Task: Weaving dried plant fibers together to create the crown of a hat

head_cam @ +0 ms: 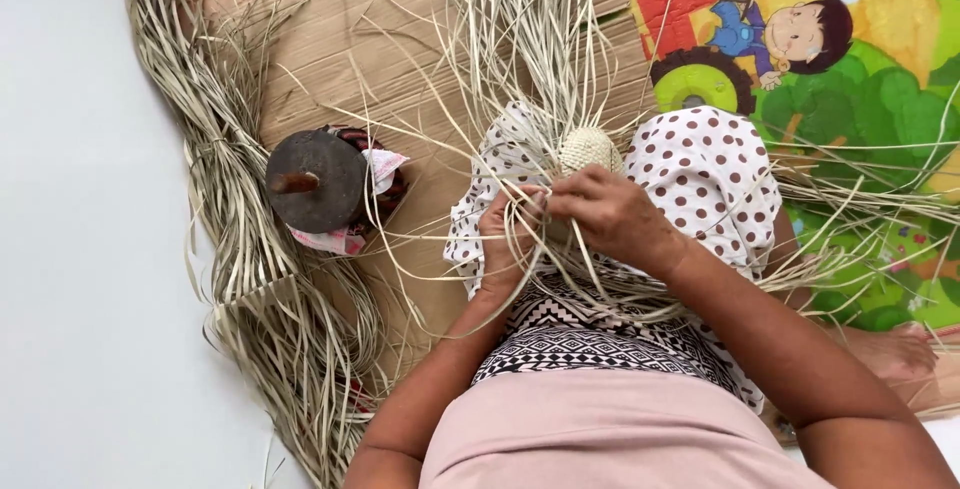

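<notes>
Nearest to us, our left hand is curled shut around a gathered bunch of pale, flat straw strands that loop down over our lap, while our right hand pinches closed on a few strands right at the base of the small, round, cream-coloured woven straw piece, which sits just above our fingers on the white cloth with brown polka dots. We judge the woven piece very light and springy, the loose strands thin, dry and apt to kink or split if bent sharply, so the best hold is close to the finished weave, where the strands are locked. Farther left stands a dark round wooden block on the brown corrugated cardboard sheet; beyond lie heaps of loose straw and a colourful cartoon play mat.
</notes>
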